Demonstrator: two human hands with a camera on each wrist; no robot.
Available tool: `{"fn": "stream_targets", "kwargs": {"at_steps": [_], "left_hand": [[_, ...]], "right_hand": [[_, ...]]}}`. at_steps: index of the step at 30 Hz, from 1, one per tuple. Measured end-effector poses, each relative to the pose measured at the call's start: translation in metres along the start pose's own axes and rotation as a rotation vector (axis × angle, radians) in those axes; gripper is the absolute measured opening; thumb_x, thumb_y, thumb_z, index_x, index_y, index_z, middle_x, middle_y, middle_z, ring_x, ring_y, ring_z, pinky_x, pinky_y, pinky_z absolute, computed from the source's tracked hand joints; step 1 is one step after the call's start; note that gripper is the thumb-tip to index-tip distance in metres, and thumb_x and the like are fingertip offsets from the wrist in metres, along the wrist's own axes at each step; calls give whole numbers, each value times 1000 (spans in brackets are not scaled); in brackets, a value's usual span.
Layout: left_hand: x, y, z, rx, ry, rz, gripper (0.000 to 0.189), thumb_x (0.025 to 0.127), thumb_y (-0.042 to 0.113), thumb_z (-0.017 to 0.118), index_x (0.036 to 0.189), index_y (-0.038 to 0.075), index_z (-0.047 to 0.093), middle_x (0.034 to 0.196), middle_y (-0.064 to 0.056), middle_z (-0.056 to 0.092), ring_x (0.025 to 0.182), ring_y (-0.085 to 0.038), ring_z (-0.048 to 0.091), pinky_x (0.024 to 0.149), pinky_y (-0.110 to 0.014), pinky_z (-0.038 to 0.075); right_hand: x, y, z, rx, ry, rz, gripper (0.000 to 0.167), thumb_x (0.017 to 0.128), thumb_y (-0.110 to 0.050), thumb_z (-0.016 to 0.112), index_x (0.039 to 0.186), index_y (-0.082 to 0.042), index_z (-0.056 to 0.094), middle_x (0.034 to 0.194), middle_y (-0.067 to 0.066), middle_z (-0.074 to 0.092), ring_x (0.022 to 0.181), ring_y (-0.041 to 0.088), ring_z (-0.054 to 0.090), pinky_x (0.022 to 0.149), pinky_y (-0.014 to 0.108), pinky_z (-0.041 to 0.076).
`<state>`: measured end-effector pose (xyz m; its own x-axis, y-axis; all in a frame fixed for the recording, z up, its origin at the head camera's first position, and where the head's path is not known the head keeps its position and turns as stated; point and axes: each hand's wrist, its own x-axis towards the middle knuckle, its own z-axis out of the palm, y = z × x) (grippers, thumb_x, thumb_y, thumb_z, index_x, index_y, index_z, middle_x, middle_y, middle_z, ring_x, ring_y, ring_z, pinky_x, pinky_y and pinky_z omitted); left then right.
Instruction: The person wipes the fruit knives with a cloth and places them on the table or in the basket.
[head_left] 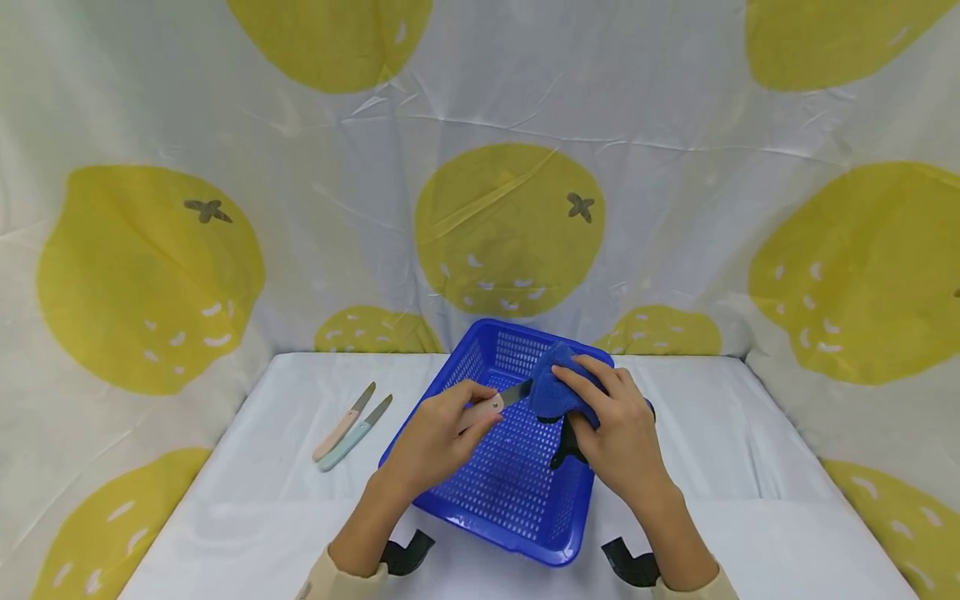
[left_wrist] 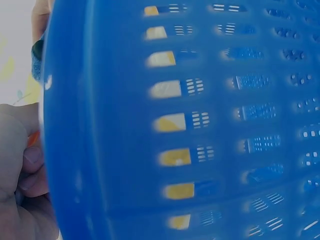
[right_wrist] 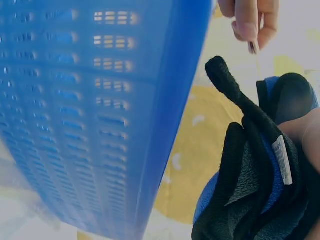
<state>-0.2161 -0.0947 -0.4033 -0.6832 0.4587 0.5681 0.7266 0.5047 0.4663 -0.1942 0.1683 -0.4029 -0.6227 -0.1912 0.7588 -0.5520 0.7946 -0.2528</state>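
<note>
My left hand (head_left: 431,442) holds a knife (head_left: 480,411) by its pale handle, the blade pointing right. The blade's far end meets a blue cloth (head_left: 558,387) with black edging, and the cloth hides the tip. My right hand (head_left: 618,425) grips the cloth around that end, above the right side of a blue perforated basket (head_left: 495,492). In the right wrist view the bunched cloth (right_wrist: 240,180) shows dark grey folds and a white tag. The left wrist view has part of my left hand (left_wrist: 20,170) behind the basket wall (left_wrist: 125,125).
Left of the basket, a pink-handled knife (head_left: 341,429) and a light-blue-handled knife (head_left: 356,437) lie side by side on the white tabletop (head_left: 262,458). A curtain with yellow lemons (head_left: 510,229) hangs behind and at both sides.
</note>
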Motion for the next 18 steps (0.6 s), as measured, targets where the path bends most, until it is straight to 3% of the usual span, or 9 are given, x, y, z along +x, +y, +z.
{"fn": "stream_targets", "kwargs": {"at_steps": [11, 18], "left_hand": [[-4, -5, -3, -39, 45, -49, 24, 95, 20, 76, 115, 15, 66, 105, -1, 74, 80, -7, 67, 67, -20, 57], [-2, -7, -8, -39, 89, -63, 28, 90, 12, 80, 114, 14, 66, 103, -1, 74, 82, -8, 68, 71, -21, 59]], "right_hand": [[-4, 17, -10, -13, 45, 65, 57, 81, 5, 78, 132, -20, 71, 139, 10, 63, 108, 32, 58, 83, 53, 58], [-2, 23, -16, 8, 78, 85, 59, 80, 7, 78, 132, -20, 71, 139, 11, 62, 114, 33, 58, 87, 58, 57]]}}
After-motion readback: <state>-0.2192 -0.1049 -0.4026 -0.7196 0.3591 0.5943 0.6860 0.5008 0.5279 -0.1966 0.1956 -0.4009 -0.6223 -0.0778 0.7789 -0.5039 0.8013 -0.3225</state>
